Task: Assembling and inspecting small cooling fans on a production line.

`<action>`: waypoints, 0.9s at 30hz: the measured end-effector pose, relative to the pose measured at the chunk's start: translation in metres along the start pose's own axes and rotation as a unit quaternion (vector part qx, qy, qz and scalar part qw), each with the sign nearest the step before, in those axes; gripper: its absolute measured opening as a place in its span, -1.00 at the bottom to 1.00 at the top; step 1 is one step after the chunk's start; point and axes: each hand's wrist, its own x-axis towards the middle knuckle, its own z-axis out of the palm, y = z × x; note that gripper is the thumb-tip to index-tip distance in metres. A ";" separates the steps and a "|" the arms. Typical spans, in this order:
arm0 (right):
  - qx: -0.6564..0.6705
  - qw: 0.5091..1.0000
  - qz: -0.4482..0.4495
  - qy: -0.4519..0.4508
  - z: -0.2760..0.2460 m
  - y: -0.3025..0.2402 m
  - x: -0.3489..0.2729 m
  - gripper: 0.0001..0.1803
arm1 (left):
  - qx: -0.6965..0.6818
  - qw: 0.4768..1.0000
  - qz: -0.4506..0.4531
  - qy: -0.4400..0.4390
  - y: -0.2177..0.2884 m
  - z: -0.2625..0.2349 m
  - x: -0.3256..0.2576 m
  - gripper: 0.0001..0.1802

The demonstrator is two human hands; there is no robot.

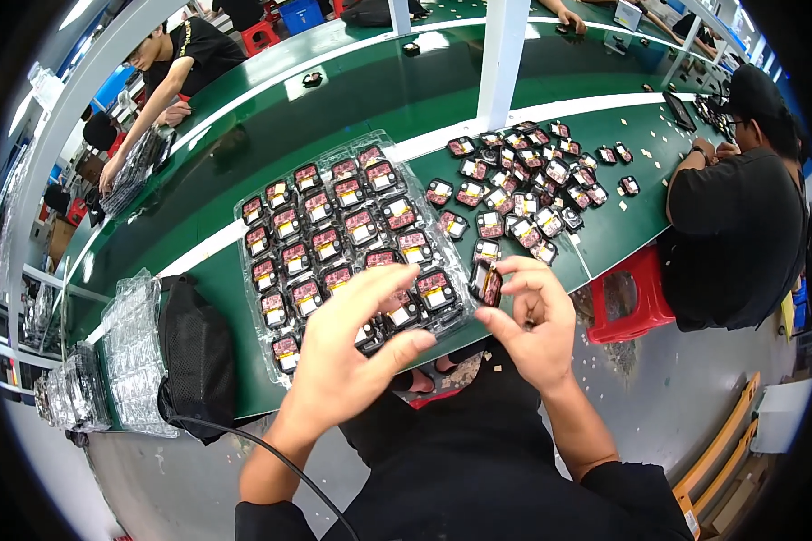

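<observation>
My right hand [541,329] pinches a small black square device [488,283] between thumb and fingers, tilted on edge just beyond the right side of a clear plastic tray [370,142]. The tray lies on the green bench, its pockets mostly filled with rows of similar devices with pink-and-white labelled faces. Over the tray's near part hovers my left hand [347,347], fingers and thumb spread, holding nothing. It hides several pockets beneath it. To the right of the tray, a loose heap of the same devices [523,194] is scattered on the bench.
Left of the tray stand a black mesh bag [203,347] and stacked clear trays [133,352]. A white post [505,63] rises beside the green conveyor belt [361,95]. One person sits at right near a red stool [636,298]; another reaches over trays at far left.
</observation>
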 end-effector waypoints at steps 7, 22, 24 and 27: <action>0.047 0.986 -0.067 -0.146 0.012 -0.042 -0.022 -0.55 | -0.362 0.929 -0.072 0.016 -0.005 0.038 -0.051 -0.34; -0.115 0.970 -0.066 -0.204 0.025 -0.048 -0.030 -0.34 | -0.479 0.854 -0.103 0.177 -0.017 0.061 -0.077 -0.28; -0.158 0.958 -0.085 -0.224 0.019 -0.042 -0.032 -0.32 | -0.487 0.848 -0.101 0.182 -0.016 0.060 -0.079 -0.28; -0.227 0.939 -0.164 -0.198 0.022 -0.034 -0.032 -0.36 | -0.476 0.854 -0.098 0.185 -0.017 0.061 -0.081 -0.29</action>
